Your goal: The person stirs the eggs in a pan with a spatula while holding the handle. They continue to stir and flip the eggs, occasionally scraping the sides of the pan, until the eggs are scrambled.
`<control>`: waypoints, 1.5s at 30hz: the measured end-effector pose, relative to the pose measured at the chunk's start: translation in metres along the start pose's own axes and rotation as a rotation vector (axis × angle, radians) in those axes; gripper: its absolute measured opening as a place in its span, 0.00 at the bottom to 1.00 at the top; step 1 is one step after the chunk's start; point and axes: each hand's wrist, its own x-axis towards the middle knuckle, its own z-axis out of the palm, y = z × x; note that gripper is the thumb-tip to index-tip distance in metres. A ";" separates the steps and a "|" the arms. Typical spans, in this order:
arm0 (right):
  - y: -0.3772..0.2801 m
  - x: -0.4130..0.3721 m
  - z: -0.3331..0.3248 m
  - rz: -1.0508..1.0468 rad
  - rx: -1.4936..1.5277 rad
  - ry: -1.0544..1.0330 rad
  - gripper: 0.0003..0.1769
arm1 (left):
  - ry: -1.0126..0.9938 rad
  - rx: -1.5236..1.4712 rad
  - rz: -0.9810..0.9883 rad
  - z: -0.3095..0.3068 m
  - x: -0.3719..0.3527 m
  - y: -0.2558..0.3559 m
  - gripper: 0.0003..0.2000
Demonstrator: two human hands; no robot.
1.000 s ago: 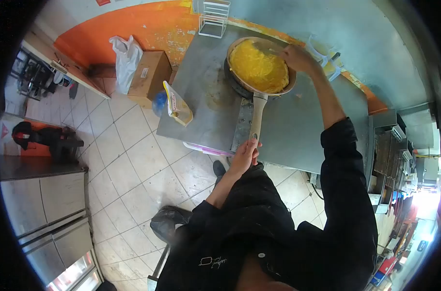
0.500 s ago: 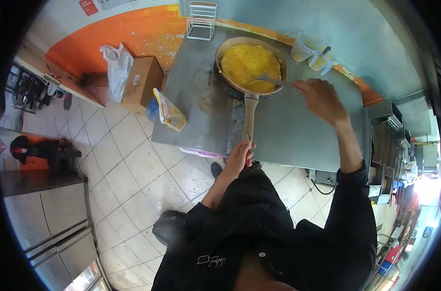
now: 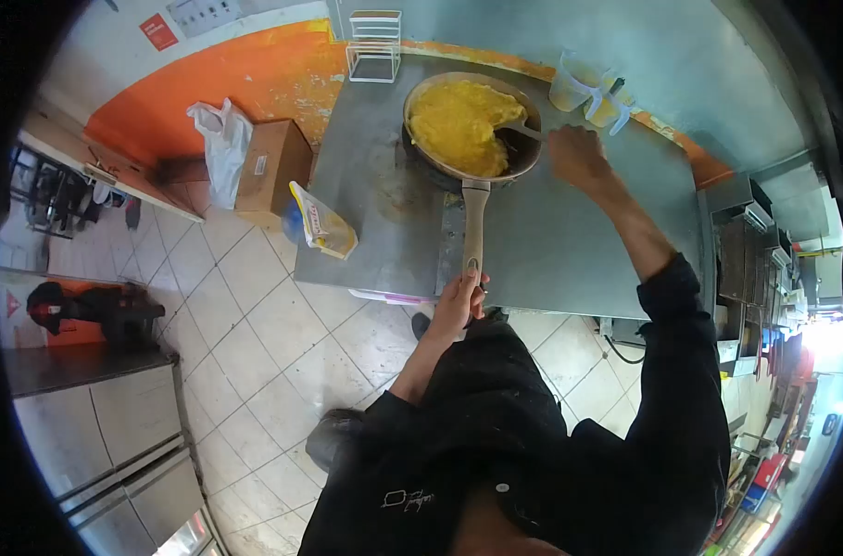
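My left grip point(image 3: 456, 307) clamped on pan handle point(image 3: 474, 222); right grip point(image 3: 579, 156) closed around utensil point(image 3: 523, 132): best slid low, flat under yellow food point(image 3: 459, 120).

Left hand point(image 3: 460, 301) on pan handle point(image 3: 474, 227), yellow food (uneven-edged) point(image 3: 459, 120) in pan point(image 3: 530, 159), right hand point(image 3: 579, 156) beside rim

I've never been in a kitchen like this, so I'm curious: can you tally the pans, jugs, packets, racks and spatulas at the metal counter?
Round frying pan with beige handle: 1
Clear plastic jugs: 2
Yellow-and-white packet: 1
White wire rack: 1
Flat-bladed spatula: 1
Total: 6
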 end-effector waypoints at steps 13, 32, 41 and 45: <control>-0.047 -0.023 -0.038 -0.105 0.357 -0.151 0.08 | -0.006 0.002 0.019 0.002 -0.002 0.004 0.24; -0.014 -0.007 0.008 0.098 0.319 -0.015 0.10 | 0.042 0.032 0.007 0.006 -0.004 0.006 0.25; -0.021 -0.033 -0.049 -0.054 0.629 -0.113 0.14 | 0.034 0.058 0.005 0.005 -0.004 0.006 0.27; -0.049 0.008 -0.023 -0.003 0.707 -0.162 0.11 | 0.059 0.076 -0.018 0.006 -0.005 0.008 0.27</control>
